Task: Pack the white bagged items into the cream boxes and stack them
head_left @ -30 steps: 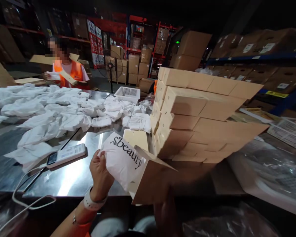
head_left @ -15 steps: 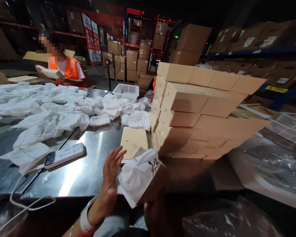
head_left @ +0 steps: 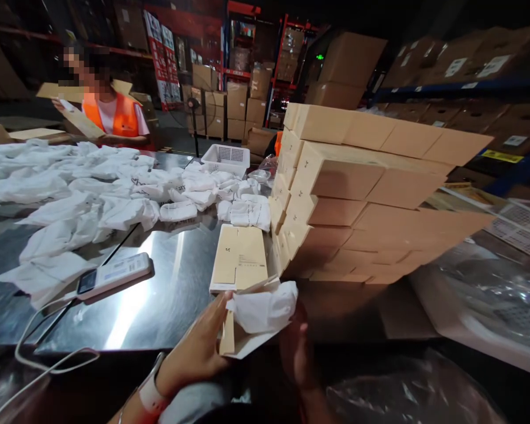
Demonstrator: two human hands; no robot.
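Note:
Just over the table's near edge, my left hand presses against the left flap of a small open tan box. My right hand, dark in shadow, grips the same box from the right side. A crumpled white bag is stuffed into the box's open top and bulges out of it. A flat unfolded tan box lies on the steel table just beyond my hands.
A tall stack of tan boxes stands at the right of the table. Several white bags cover the far left. A white handheld device with a cable lies near left. A white basket sits behind; a person in an orange vest works opposite.
The white bag has gone from held up and spread out to pushed down into the box. My left hand let go of it, opened, then came down onto the box's flap.

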